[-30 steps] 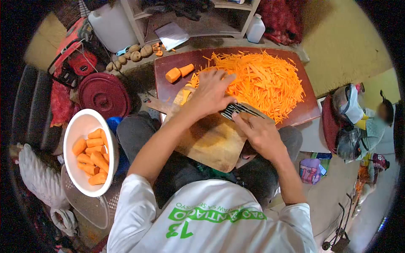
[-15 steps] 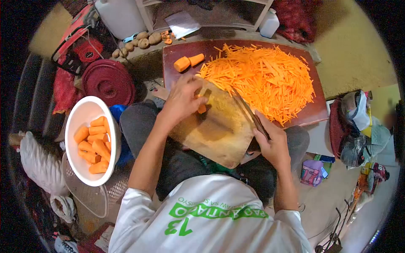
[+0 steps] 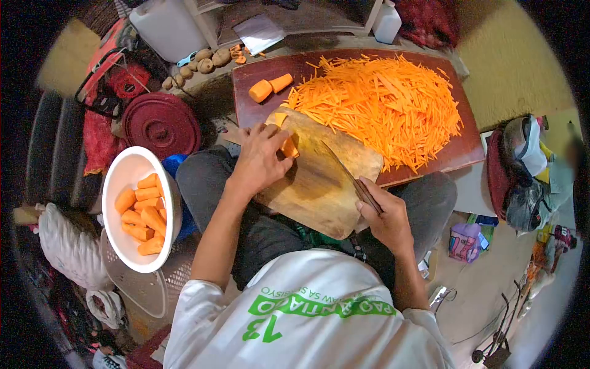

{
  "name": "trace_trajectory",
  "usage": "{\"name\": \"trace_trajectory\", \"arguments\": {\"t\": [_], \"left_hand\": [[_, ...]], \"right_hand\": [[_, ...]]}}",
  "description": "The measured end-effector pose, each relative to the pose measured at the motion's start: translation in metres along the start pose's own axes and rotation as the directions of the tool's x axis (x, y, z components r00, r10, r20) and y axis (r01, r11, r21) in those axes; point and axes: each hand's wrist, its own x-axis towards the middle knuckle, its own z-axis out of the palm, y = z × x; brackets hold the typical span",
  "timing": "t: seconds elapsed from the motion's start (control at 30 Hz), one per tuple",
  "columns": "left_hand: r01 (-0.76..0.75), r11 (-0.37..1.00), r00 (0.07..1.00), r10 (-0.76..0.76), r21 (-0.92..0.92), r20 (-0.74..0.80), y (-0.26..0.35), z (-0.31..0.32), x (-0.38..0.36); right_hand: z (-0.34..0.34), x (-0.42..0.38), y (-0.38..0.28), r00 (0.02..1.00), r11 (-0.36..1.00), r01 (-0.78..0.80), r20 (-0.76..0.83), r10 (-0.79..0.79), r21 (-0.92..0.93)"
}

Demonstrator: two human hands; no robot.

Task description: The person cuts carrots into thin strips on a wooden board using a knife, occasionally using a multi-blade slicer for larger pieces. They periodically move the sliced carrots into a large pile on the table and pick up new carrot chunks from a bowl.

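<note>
One carrot piece (image 3: 290,147) on the wooden board (image 3: 319,212), held in the left hand (image 3: 261,154), fingers curled; knife (image 3: 349,174) gripped in the right hand (image 3: 388,215), fingers closed; carrot strips (image 3: 384,111) piled just past the board.

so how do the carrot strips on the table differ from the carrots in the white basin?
Shape: the carrot strips are thin slivers; the thick carrots are chunky pieces, some blunt-ended.
Spread: the carrot strips form a broad, loose heap; the thick carrots cover a much smaller area.
Support: the carrot strips lie on the dark red tabletop; the thick carrots sit inside the white basin.
Shared: both are bright orange.
</note>
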Motion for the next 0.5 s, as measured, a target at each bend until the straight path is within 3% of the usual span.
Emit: {"name": "trace_trajectory", "arguments": {"t": [0.13,0.37,0.47,0.5], "left_hand": [[0.009,0.996,0.997,-0.016,-0.087,-0.076,0.008,-0.002,0.002],[-0.046,0.988,0.986,0.069,-0.150,0.152,0.079,0.036,0.002],[-0.131,0.975,0.991,0.130,-0.181,-0.015,0.080,0.044,-0.004],[-0.122,0.968,0.992,0.128,-0.220,0.010,0.078,0.045,-0.004]], "right_hand": [[-0.002,-0.004,-0.003,1.000,0.999,-0.018,-0.008,0.019,0.042],[-0.004,-0.008,0.004,0.999,0.998,-0.030,-0.011,0.031,0.047],[-0.006,-0.012,-0.001,1.000,1.000,-0.014,0.016,0.014,0.014],[-0.005,-0.014,0.001,1.000,1.000,0.008,0.026,-0.008,-0.018]]}}
